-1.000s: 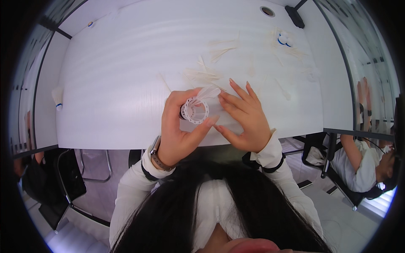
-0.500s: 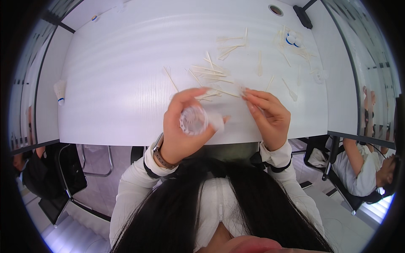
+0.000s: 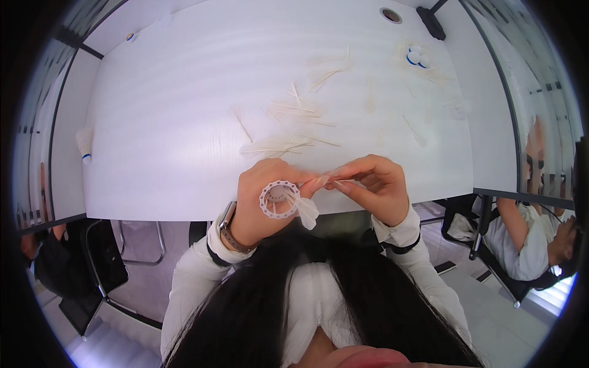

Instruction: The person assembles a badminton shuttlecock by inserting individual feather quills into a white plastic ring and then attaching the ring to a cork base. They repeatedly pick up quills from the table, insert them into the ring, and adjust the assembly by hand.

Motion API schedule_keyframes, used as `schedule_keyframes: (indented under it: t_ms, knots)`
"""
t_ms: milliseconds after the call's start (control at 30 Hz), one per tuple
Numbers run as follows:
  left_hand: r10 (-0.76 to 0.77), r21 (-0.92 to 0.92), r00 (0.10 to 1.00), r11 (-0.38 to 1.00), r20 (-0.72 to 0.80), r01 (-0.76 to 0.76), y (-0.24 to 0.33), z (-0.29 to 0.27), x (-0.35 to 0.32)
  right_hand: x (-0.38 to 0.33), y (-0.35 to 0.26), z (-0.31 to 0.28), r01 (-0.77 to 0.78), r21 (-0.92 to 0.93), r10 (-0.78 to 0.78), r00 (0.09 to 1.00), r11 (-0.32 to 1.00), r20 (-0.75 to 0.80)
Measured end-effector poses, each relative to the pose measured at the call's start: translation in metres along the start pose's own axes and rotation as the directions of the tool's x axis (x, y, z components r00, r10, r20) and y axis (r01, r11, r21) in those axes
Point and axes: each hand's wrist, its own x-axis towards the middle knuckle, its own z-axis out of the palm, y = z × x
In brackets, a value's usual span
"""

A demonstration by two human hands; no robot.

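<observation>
My left hand [image 3: 261, 190] is closed around a white shuttlecock frame [image 3: 265, 202], a plastic cup shape whose rim is ringed with small holes. One white feather [image 3: 307, 211] sticks out of the frame toward me. Between its fingertips my right hand [image 3: 377, 184] pinches another pale feather [image 3: 326, 178]. The left thumb and forefinger meet that feather too, so both hands touch it near the table's front edge. Just beyond my hands lie loose feathers [image 3: 276, 146] with thin cream-coloured quills.
More feathers and quills [image 3: 297, 110] are scattered over the white table [image 3: 165, 122]. Several white shuttlecock heads with blue bands [image 3: 416, 58] sit at the far right. A whole shuttlecock [image 3: 84, 144] lies by the left partition. A person [image 3: 531, 245] sits beyond the right partition.
My hands have come together from apart, and their fingertips now meet at a feather. The frame in my left hand has moved slightly toward me, its holed rim now facing up.
</observation>
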Motion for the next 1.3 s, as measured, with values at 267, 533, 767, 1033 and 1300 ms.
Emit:
schedule_keyframes:
  t_ms: [267,533,767,1033,1300]
  knots:
    - [-0.061,-0.015,0.998,0.998,0.019,0.061,0.002,0.003,0.0,0.01,0.001,0.002,0.402,-0.819,-0.448,0.87,0.41,0.203]
    - [-0.074,-0.011,0.997,0.997,0.001,0.074,0.001,0.003,-0.002,0.014,0.005,0.008,0.426,-0.897,-0.586,0.759,0.119,0.283]
    - [-0.125,-0.021,0.987,0.992,-0.097,0.124,0.006,-0.003,-0.007,0.024,0.002,0.006,0.374,-0.92,-0.589,0.773,0.118,0.238]
    - [-0.149,-0.19,0.984,0.973,-0.093,0.129,0.001,-0.006,-0.011,0.023,0.007,0.005,0.286,-0.813,-0.51,0.86,0.508,-0.016]
    - [-0.228,-0.228,0.974,0.949,-0.011,0.219,0.002,-0.002,-0.006,0.02,0.003,0.006,0.237,-0.585,-0.345,0.936,0.775,-0.077]
